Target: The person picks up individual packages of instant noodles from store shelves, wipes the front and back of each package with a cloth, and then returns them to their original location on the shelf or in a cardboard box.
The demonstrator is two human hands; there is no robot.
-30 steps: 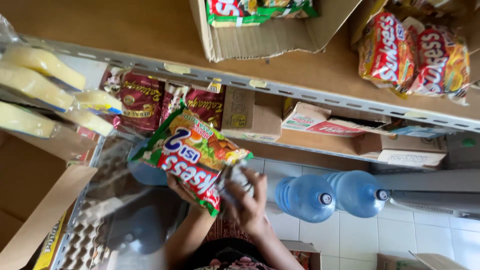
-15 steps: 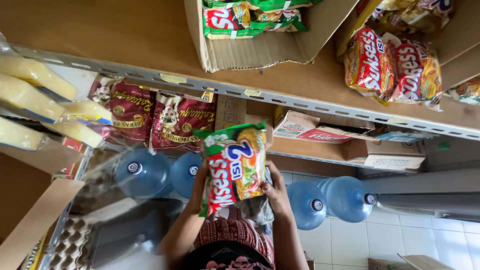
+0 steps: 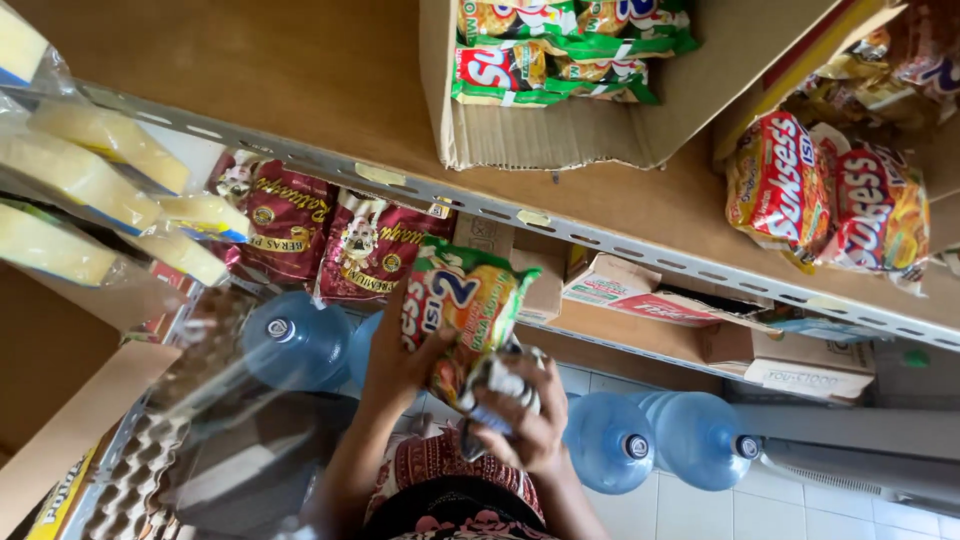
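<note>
Packet: a shiny green, red and yellow noodle packet, crinkled, in the middle, near the metal shelf.
Left hand: fingers hold its left side.
Right hand: fingers squeeze its crumpled silver end.

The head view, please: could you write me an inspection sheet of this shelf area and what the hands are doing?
Surface: wooden shelf with a perforated metal edge rail.
Job's things: green, red and yellow snack pack, held below the rail.
Hands: left hand grips the pack's side; right hand closes on its crumpled lower end.
Clutter: open cardboard box holding similar packs; two red and orange packs on the shelf; dark red rice bags underneath; yellow sponges in clear wrap; an egg tray.
Cables: nothing seen.
Surroundings: blue water jugs on a white tiled floor.
</note>
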